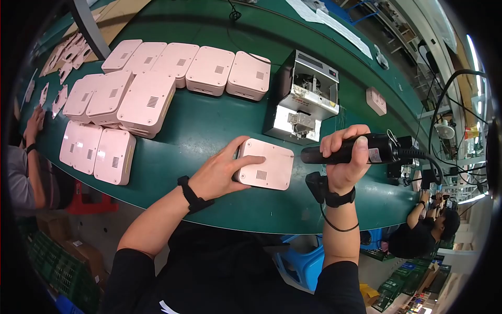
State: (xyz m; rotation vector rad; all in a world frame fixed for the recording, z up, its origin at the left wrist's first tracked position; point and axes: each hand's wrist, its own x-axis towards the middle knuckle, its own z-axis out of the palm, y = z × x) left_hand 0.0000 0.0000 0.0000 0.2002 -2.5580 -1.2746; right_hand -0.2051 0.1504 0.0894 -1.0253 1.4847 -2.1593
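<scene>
My left hand [219, 170] grips the left end of a pale pink plastic housing [274, 166], its thumb at the near edge and a finger lying across the top. The housing lies flat on the green table, its vent slots and corner screw holes facing up. In my right hand [348, 152] is a black electric screwdriver [376, 148], held roughly level, its cable running off to the right. The tool's front end points left, just beside the housing's right edge; its tip cannot be made out. Behind the housing stands a screw feeder [304, 99] with a metal front.
Several similar pale housings [208, 68] stand in rows and stacks at the left and back. A small pale block [376, 101] lies right of the feeder. Flat cut parts [60, 99] lie far left, by another person's hand [34, 119]. Cables [444, 99] hang at the right.
</scene>
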